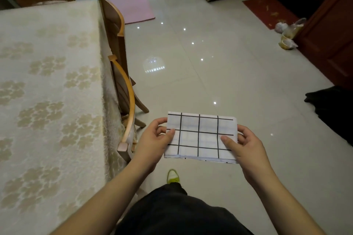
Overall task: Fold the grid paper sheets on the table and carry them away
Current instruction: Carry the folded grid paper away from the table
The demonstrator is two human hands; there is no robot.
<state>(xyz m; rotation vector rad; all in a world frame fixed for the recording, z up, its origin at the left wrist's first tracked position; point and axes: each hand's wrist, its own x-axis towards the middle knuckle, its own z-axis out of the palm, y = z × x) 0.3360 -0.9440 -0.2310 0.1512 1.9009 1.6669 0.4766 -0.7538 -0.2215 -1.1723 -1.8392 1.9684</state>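
Between our left hand (152, 143) and right hand (246, 145), both pinching its ends, the folded grid paper (200, 137) hung over pale floor tiles (219, 66); the table (47, 82) filled the frame's left.

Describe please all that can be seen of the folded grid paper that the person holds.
The folded grid paper is a white rectangular bundle with bold black grid lines and fainter lines showing through. Layered edges show along its near side, so it appears folded several times. It is held roughly flat, above the tiled floor, to the right of the table. The left hand pinches its left edge and the right hand its right edge, thumbs on top.
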